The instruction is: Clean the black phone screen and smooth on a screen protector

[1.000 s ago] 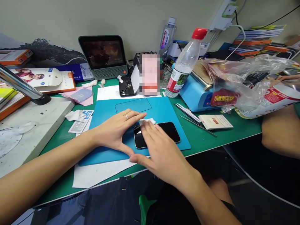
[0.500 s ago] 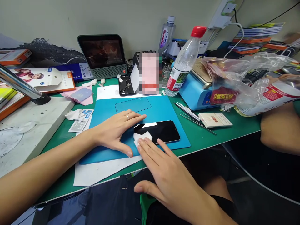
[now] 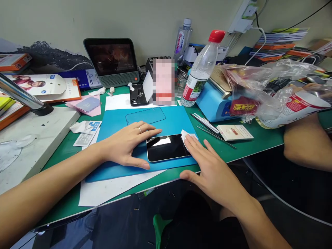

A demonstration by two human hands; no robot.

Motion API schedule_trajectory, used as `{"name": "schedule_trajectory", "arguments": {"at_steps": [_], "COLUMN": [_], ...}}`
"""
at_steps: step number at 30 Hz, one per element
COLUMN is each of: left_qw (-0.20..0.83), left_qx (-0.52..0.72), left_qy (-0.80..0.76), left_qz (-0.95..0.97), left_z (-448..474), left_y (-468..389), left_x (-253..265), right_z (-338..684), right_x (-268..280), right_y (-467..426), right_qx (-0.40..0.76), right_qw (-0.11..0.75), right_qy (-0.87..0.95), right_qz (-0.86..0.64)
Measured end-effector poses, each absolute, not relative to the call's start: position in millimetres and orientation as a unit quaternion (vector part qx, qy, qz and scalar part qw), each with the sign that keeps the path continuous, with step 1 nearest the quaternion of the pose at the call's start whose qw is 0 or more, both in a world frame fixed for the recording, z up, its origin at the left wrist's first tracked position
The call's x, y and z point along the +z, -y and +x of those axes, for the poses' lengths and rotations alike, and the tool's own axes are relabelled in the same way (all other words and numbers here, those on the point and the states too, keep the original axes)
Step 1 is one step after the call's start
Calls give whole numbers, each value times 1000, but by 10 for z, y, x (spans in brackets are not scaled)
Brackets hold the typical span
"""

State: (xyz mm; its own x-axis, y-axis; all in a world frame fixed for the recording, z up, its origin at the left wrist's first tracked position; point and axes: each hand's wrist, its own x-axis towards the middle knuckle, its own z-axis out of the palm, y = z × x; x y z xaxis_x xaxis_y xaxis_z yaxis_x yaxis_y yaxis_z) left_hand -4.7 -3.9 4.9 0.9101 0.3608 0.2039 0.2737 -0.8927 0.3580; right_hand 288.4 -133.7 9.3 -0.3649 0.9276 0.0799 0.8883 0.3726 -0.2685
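A black-screened smartphone [image 3: 166,152] lies face up on a blue mat [image 3: 111,121]. At its left end rests my left hand [image 3: 127,143], with thumb and forefinger spread around that end and nothing held. My right hand [image 3: 207,160] presses a folded white wipe [image 3: 184,134] onto the phone's right end under its outstretched fingertips; the thumb stands apart. Part of the wipe is hidden below the fingers. Behind the phone, a clear screen protector [image 3: 145,117] with a black border lies flat on the mat.
Tweezers [image 3: 215,135] and a cigarette box [image 3: 234,132] lie right of the mat. A red-capped bottle [image 3: 199,69] and a smart display [image 3: 111,62] stand behind. Another person's arm [image 3: 303,145] reaches in at right, near a plastic bag [image 3: 261,90].
My right hand has slid the wipe along the screen from the phone's left end to its right end. My left hand has stayed at the left end.
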Motion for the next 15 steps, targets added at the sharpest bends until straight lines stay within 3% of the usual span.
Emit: {"name": "schedule_trajectory", "arguments": {"at_steps": [15], "left_qw": [175], "left_qx": [193], "left_qy": [-165], "left_qz": [951], "left_z": [-70], "left_y": [-4], "left_x": [-3], "right_z": [1895], "right_x": [58], "right_y": [1249], "right_qx": [79], "right_qw": [125], "right_qy": [885], "right_qz": [-442]}}
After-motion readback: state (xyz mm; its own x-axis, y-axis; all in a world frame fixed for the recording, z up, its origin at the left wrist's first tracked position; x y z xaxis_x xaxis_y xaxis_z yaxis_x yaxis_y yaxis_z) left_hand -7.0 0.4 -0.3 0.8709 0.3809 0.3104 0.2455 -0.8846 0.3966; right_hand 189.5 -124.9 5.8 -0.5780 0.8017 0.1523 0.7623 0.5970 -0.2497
